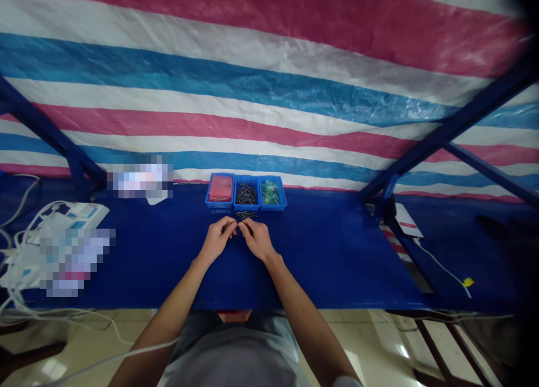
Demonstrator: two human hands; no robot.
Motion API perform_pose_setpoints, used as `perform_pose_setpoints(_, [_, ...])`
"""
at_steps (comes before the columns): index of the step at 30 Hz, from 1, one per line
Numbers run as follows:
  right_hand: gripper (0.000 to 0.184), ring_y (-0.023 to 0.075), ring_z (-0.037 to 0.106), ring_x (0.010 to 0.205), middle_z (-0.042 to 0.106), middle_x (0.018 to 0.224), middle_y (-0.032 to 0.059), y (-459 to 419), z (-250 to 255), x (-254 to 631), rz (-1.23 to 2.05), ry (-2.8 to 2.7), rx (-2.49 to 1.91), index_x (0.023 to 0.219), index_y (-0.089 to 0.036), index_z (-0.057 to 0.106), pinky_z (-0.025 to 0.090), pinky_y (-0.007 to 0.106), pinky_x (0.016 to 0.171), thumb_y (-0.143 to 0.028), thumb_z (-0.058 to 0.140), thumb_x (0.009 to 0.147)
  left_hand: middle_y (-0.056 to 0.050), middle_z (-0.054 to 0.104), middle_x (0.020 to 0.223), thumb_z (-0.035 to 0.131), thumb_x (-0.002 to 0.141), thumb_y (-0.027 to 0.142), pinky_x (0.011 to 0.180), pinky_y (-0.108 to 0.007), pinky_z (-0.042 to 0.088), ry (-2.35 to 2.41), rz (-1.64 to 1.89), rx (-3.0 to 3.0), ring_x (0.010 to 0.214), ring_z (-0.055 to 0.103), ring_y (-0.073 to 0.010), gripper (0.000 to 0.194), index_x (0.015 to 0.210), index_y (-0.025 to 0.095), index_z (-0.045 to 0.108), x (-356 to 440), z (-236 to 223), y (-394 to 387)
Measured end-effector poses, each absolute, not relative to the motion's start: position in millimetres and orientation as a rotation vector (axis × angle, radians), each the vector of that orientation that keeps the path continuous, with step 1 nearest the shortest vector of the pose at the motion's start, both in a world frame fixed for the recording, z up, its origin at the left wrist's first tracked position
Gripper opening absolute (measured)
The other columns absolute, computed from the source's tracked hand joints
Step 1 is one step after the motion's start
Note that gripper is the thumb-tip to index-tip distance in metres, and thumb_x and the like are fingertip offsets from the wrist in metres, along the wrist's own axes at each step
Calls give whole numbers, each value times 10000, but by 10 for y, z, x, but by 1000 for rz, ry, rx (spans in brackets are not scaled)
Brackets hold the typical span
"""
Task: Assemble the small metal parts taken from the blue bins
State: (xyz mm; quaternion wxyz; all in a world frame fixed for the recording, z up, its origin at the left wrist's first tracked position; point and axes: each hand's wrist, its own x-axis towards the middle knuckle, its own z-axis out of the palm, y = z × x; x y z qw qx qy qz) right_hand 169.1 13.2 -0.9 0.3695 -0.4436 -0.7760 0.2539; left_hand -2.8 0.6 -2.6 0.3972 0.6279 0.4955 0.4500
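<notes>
My left hand [218, 238] and my right hand [256, 239] meet over the blue table [337, 252], fingertips pinched together on a tiny part too small to name. Just beyond them lies a small heap of dark screws [246, 214]. Behind the heap stand three small blue bins in a row: the left bin [220, 190] holds red pieces, the middle bin [246, 194] dark screws, the right bin [272, 192] green pieces.
A white power strip [71, 215] with loose white cables [17, 297] lies at the table's left end. Blue frame struts [446, 131] rise at both sides before a striped tarp. Papers [406, 221] and a cable lie to the right.
</notes>
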Motion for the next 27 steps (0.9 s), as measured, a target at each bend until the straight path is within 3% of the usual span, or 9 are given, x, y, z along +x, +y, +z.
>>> perform_pose_setpoints(6, [178,136,575,634,676,803,2,134,4,1678,691,-1905,-1073,1015,-218,614,415,240,635,-339,484,992,13,598,716,539,961,405,639,-236,438,1254,1153,1585,614,556,-118,254,888,174,613,-31,-16,3])
perform_pose_setpoints(16, [174,164,641,746,698,855,25,151,-12,1687,678,-1863,-1048,987,-220,626,450,259,690,-312,480,999,10,611,715,557,951,419,632,-236,448,1261,1159,1558,611,568,-121,254,951,176,631,-28,-22,3])
perform_pose_setpoints(27, [208,162,622,704,683,821,25,157,-26,1712,652,-1855,-1078,967,-212,630,435,256,658,-345,475,1006,12,607,714,556,950,425,621,-237,443,1251,1187,1522,600,557,-120,255,978,180,616,-23,-27,6])
